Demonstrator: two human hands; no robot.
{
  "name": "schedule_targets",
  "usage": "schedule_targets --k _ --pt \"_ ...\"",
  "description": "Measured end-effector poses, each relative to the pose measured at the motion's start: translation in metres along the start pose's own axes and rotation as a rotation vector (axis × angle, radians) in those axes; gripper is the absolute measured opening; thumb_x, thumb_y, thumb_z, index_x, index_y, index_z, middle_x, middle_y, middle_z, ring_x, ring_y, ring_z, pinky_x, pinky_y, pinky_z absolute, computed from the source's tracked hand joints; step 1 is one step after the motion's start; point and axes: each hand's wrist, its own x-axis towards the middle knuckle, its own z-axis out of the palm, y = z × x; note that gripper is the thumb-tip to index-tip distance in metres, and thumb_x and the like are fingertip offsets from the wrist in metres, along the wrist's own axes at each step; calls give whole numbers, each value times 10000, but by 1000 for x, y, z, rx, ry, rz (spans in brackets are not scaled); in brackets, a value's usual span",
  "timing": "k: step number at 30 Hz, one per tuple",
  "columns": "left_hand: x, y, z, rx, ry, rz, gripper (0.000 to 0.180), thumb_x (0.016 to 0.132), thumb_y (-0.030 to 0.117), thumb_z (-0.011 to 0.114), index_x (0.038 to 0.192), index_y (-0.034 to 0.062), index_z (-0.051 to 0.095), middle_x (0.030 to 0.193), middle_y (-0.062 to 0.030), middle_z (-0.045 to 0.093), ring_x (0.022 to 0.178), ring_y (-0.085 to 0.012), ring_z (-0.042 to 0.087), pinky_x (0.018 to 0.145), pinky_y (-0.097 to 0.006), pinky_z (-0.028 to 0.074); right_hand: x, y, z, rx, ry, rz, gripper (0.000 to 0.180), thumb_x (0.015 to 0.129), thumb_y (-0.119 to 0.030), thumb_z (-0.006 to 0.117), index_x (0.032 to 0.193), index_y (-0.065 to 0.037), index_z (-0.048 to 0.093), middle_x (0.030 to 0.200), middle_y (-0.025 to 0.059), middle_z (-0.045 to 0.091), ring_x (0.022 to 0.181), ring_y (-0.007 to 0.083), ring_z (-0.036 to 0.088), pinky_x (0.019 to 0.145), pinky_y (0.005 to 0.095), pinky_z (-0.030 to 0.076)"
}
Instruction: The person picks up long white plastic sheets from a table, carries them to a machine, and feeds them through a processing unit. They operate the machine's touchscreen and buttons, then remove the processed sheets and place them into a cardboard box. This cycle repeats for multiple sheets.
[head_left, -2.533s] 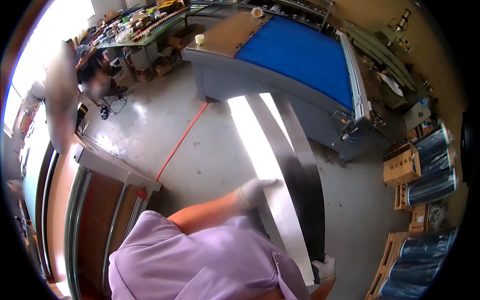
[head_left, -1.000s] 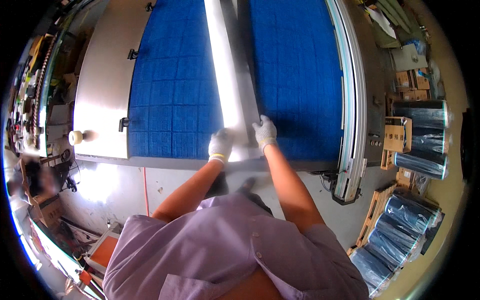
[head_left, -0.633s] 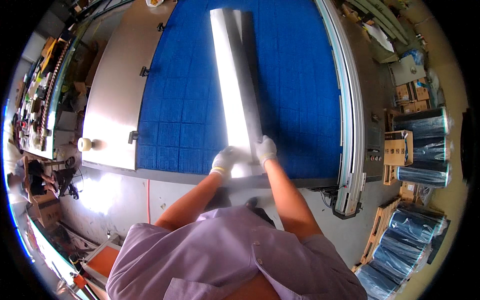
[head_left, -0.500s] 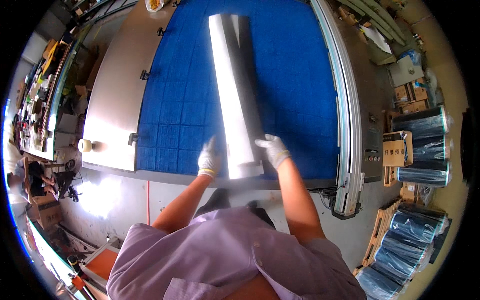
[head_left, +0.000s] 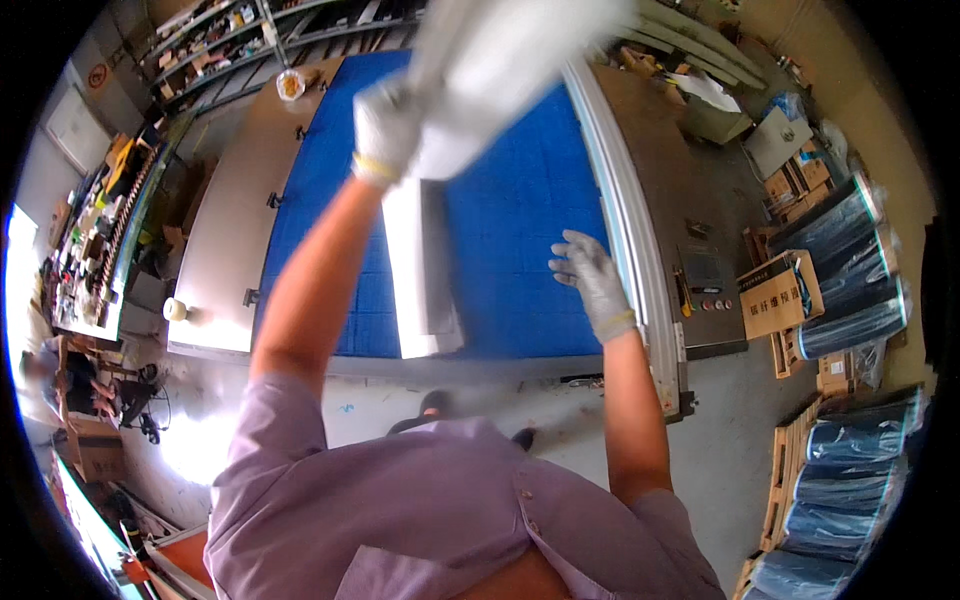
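Note:
My left hand (head_left: 388,122), in a white knitted glove, is raised over the far part of the blue work surface (head_left: 530,300). It is closed on a white sheet (head_left: 510,70), blurred by motion and cut off by the top edge of the view. Below the sheet, a long white-and-dark strip-like piece (head_left: 408,275) lies lengthwise on the blue surface, its far end hidden behind the raised sheet. My gloved right hand (head_left: 592,278) hovers near the right side of the surface, fingers spread, holding nothing.
A pale metal rail (head_left: 625,200) runs along the right side of the table. On the left metal panel (head_left: 225,220) stand a tape roll (head_left: 175,309) and a small dish (head_left: 290,85). At right are a cardboard box (head_left: 775,300) and film-wrapped dark rolls (head_left: 855,275). A person (head_left: 75,385) sits far left.
My left hand has risen and moved away from me, lifting a white sheet off the long piece. My right hand has let go of the piece's side and moved right, opening.

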Motion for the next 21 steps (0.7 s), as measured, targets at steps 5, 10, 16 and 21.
schedule_targets --k 5,10,16,21 --pt "142 141 7 -245 118 -20 150 849 153 655 887 9 683 780 -50 655 663 -150 600 587 -298 489 -6 9 -33 -477 93 -237 926 748 -356 769 1444 -30 253 1461 238 328 1358 362 325 1117 447 305" --pt "176 260 -9 -416 72 -48 228 868 179 641 1009 0 641 890 -107 671 741 -217 646 674 -359 533 3 21 -40 -549 -5 -482 1066 675 -363 800 1469 -29 172 1498 219 262 1383 350 277 1139 412 280" --pt "237 192 32 -556 -124 -418 341 917 260 578 1124 -11 595 1035 -164 671 870 -282 677 806 -445 542 -52 46 -67 -45 -47 -220 137 811 -169 716 841 -36 696 765 65 696 665 140 640 614 288 505" --pt "99 73 107 -176 -456 -540 372 925 357 549 1079 28 632 958 -123 655 845 -204 635 781 -389 517 -52 41 -78 -358 60 -200 123 834 -121 678 884 -9 690 746 -6 645 636 72 554 606 227 463"
